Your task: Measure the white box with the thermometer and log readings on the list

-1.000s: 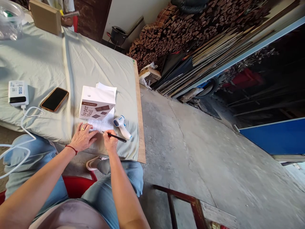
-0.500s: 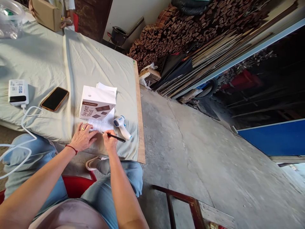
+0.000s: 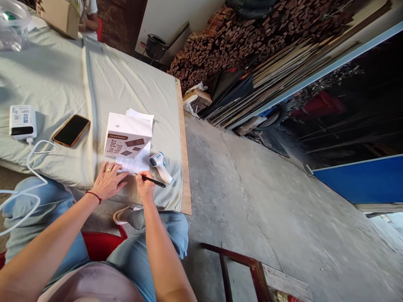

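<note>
My right hand [image 3: 145, 184] grips a black pen [image 3: 155, 181], its tip down at the lower edge of a written sheet of paper [image 3: 142, 162]. Flat on the sheet's lower left edge and the cloth lies my left hand [image 3: 108, 181], fingers spread, with a ring and a red cord bracelet. A white and brown box [image 3: 127, 136] marked "Super Meal" stands on the papers and hides part of them. Just right of the sheet, a white and blue infrared thermometer [image 3: 162, 167] rests on the cloth.
A phone [image 3: 71, 130] and a white power bank [image 3: 22, 122] with a white cable lie to the left on the cloth-covered table [image 3: 132, 79]. At the far end a person holds a cardboard box [image 3: 59, 16] near a clear plastic tub [image 3: 14, 27]. A wooden frame [image 3: 233, 256] stands at lower right.
The person across the table has shifted the cardboard box and their hand slightly. My own hands and the pen stay nearly where they were; the view has drifted a little.
</note>
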`<state>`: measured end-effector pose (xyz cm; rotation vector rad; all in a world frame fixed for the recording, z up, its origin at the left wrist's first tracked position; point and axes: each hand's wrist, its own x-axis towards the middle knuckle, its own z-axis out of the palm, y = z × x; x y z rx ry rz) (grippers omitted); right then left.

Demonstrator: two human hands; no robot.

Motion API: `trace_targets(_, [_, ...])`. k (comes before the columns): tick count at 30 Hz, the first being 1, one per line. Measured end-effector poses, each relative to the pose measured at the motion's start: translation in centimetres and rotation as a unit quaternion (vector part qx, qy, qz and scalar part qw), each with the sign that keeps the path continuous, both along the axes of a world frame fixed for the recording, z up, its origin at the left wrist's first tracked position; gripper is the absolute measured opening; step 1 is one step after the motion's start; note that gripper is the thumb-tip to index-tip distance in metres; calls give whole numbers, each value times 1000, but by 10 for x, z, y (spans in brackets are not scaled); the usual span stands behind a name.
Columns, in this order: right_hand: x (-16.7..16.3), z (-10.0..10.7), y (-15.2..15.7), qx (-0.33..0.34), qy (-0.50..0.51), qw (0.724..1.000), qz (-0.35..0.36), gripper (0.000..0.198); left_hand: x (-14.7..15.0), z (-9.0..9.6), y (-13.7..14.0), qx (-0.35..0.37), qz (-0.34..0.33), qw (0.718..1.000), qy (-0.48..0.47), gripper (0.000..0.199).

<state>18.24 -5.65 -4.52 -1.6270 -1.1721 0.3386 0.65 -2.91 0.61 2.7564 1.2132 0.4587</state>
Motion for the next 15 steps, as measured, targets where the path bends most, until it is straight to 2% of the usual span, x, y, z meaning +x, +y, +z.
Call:
trace_targets(5, [0, 1, -3, 25, -16, 999, -33, 21, 0, -1, 1, -2, -9, 1000, -26, 30])
trace_targets(8, [4, 6, -2, 55, -49, 994, -85, 25, -5, -5, 3, -21, 12, 994, -111, 18])
trace_targets(10, [10, 12, 1, 48, -86, 990, -97, 26, -11, -8, 8, -34, 92, 973, -210, 13])
trace_targets(12, [16, 17, 8, 13, -130, 988, -85, 26, -19, -10, 19, -41, 204, 931, -299, 17])
trace_targets(14, [19, 20, 17, -35, -169, 983, -60, 25, -26, -10, 36, -56, 270, 900, -338, 35])
trace_targets(15, [19, 21, 23, -59, -183, 980, -46, 25, -29, -8, 46, -70, 272, 898, -339, 46])
